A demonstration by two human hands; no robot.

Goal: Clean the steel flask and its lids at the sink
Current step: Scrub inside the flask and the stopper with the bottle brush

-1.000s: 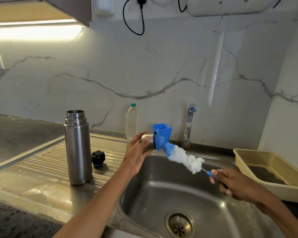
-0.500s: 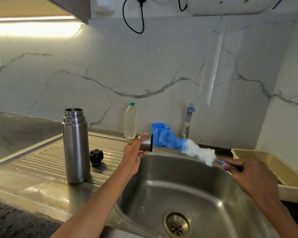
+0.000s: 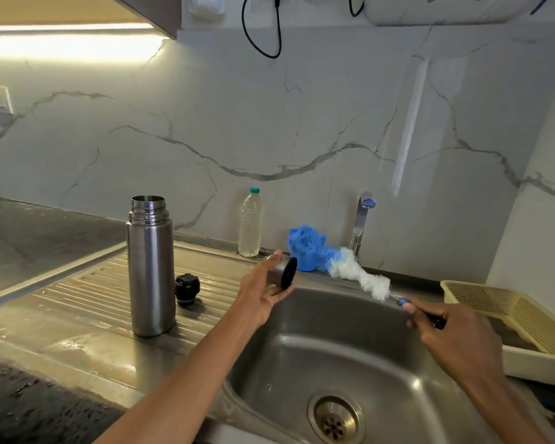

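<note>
We take the sink [image 3: 350, 354] as our landmark. On the table to its left the steel flask [image 3: 151, 267] stands upright and uncapped, the black lid [image 3: 187, 288] just beside it. Over the sink's back-left corner our left hand [image 3: 263, 293] grips the steel cup lid [image 3: 284, 272], its mouth facing right. Our right hand [image 3: 442, 328] pinches the brush [image 3: 350, 267], whose long axis points left toward that mouth, bristles just apart.

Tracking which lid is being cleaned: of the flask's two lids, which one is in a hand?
The steel cup lid, held over the sink by the left hand; the black stopper lies untouched on the drainboard.
</note>
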